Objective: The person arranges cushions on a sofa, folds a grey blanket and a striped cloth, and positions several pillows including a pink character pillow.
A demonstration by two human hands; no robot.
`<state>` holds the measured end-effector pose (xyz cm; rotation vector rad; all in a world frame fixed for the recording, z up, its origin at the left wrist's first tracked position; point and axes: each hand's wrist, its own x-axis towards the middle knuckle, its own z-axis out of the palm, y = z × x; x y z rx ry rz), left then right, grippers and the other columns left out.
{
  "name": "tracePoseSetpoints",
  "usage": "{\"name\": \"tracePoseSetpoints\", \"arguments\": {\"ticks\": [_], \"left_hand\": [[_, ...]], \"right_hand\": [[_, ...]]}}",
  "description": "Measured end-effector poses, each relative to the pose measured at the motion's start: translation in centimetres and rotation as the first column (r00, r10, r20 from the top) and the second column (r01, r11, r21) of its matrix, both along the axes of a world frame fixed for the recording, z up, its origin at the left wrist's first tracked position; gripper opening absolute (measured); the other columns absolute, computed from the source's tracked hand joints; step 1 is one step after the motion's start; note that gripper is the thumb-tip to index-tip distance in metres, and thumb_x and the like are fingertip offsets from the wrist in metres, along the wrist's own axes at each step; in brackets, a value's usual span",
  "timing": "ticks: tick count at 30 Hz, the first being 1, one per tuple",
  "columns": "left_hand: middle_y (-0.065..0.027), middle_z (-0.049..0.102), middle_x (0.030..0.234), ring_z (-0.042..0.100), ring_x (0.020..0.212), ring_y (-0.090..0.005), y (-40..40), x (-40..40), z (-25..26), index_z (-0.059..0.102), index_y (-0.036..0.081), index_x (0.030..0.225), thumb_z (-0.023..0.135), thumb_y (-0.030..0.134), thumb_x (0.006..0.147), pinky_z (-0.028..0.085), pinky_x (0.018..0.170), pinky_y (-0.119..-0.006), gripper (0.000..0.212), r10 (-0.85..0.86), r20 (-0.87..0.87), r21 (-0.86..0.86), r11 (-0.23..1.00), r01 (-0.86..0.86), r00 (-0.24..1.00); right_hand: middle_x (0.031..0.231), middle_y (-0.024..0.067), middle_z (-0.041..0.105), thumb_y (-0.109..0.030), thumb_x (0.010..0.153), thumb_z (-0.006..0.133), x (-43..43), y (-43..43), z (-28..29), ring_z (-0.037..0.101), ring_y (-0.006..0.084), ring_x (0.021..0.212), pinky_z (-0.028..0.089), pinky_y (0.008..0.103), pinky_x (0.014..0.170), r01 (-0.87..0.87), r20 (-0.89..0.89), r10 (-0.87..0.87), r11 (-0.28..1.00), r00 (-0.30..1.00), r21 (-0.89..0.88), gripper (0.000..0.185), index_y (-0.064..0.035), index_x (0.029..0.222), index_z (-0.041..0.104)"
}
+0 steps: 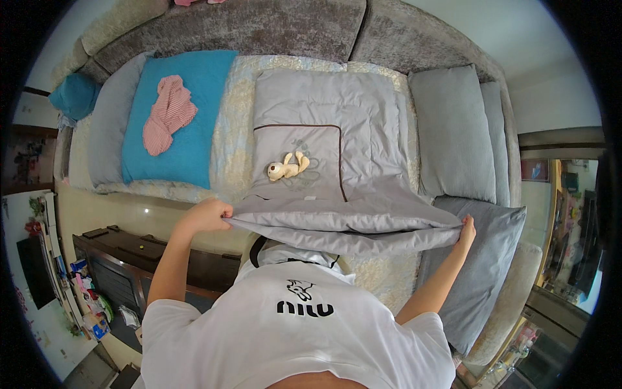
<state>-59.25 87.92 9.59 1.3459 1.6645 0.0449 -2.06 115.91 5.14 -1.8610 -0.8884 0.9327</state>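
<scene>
A grey quilt (374,112) with a brown-piped corner panel lies over the seat of a large sofa. My left hand (207,215) grips its near left corner, and my right hand (467,231) grips the near right corner. Between my hands the near edge is lifted and pulled taut; its two layers part in a long dark gap toward the right. On the panel rests a small cream plush toy (287,166), lying on its side with its head to the left.
Left on the sofa, a pink striped cloth (170,114) lies on a blue cushion (218,102). Grey cushions (452,131) line the right end, another (486,272) nearer me. A dark wooden coffee table (194,267) stands at my left. Patterned sofa covering (233,116) shows around the quilt.
</scene>
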Motion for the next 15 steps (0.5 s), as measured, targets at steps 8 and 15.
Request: {"name": "tracePoseSetpoints", "arguments": {"ticks": [8, 15], "left_hand": [[-0.0115, 0.049, 0.063, 0.049, 0.059, -0.027, 7.5, 6.2, -1.3, 0.047, 0.002, 0.071, 0.056, 0.013, 0.06, 0.036, 0.051, -0.034, 0.018, -0.132, 0.186, 0.393, 0.918, 0.05, 0.974], [-0.0102, 0.049, 0.093, 0.049, 0.088, -0.0222, 13.1, 9.4, 0.7, 0.046, 0.004, 0.094, 0.067, 0.011, 0.056, 0.039, 0.073, -0.03, 0.044, 0.016, 0.519, 0.598, 0.707, -0.377, 0.854]], "right_hand": [[0.117, 0.0157, 0.041, -0.034, 0.059, 0.07, -18.4, 2.6, 4.5, 0.036, 0.0286, 0.111, 0.031, 0.0387, 0.09, -0.896, 0.532, 0.831, 0.351, 0.163, -0.274, 0.07, -0.0026, 0.115, 0.042], [0.08, 0.0151, 0.056, -0.013, 0.057, 0.061, -33.1, -5.2, 5.7, 0.052, 0.03, 0.077, 0.04, 0.0378, 0.073, -0.969, 0.387, 0.897, -0.144, -0.214, -0.2, 0.041, -0.0036, 0.096, 0.052]]}}
